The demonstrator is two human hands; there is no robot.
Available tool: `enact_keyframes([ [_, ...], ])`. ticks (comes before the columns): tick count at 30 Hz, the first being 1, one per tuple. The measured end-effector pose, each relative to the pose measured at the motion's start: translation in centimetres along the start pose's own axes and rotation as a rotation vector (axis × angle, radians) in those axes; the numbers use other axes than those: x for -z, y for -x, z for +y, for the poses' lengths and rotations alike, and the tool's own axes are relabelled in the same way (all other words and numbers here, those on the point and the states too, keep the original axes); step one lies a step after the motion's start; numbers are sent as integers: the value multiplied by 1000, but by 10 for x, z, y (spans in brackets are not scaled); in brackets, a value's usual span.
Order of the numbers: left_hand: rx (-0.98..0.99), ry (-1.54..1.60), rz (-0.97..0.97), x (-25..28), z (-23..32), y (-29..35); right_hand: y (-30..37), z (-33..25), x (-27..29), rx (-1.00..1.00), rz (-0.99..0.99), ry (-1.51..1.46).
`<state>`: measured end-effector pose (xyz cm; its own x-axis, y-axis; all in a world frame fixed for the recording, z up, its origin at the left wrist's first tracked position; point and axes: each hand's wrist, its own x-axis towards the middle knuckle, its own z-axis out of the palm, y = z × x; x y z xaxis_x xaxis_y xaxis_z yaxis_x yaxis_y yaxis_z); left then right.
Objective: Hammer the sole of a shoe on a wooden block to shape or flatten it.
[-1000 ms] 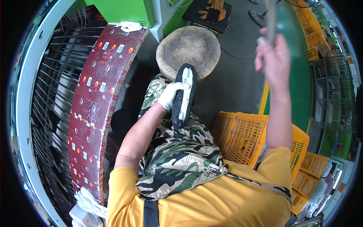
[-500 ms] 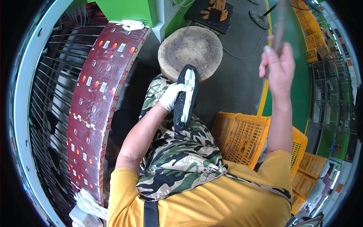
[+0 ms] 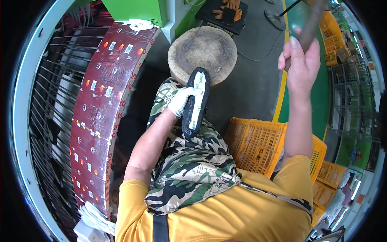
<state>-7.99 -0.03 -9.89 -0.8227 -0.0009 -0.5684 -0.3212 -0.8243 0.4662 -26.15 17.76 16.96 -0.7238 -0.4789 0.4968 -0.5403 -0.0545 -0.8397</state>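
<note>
- Step in hand (judged): looks like hold-and-strike stage. Black sole-shaped piece [image 3: 196,105] is steadied on the left; handled tool [image 3: 312,29] is held up on the right, well apart from it.
- Left grip [image 3: 179,103]: white-gloved, clamped on piece's left edge approx mid-length. Thumb is laid over the pale strip [image 3: 195,115]; fingers underneath are hidden.
- Right grip [image 3: 302,69]: bare, closed round tool handle. Tool is blurred & cut off at far edge of view, so head type can't be told.
- Piece loc: far end lies over near rim of round wood block [image 3: 201,46]; near end is over the camo apron [image 3: 197,177]. Actual contact w/ block can't be confirmed from above.
- Long axis: runs near-to-far, far end canted slightly R. Far end is pointed at block; pale strip faces up, runs along most of the length. Toe vs heel: can't tell.
- Next move (judged): firm left hold reqd, piece backed by block, left thumb clear of the strike line, tool brought in from far right under control. Off-centre hit could twist the piece, since it's pinched from one side only.
- Surroundings: dark red carton stack [image 3: 96,101] on left; yellow crate [image 3: 258,149] near right; orange gloves [image 3: 236,16] on black platform [image 3: 207,11] beyond block.
</note>
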Motion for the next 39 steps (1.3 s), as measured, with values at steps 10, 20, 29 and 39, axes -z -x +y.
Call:
enact_keyframes([
  [10,-26,-97,42,2,-3,-5,22,22,5,-461,-263,24],
  [20,-18,-141,6,-25,4,-3,125,127,5,-559,-686,593],
  [29,-60,-109,43,-11,1,2,49,20,13,-12,169,-218],
  [39,-81,-100,46,-10,-2,2,85,43,3,-422,-108,-103],
])
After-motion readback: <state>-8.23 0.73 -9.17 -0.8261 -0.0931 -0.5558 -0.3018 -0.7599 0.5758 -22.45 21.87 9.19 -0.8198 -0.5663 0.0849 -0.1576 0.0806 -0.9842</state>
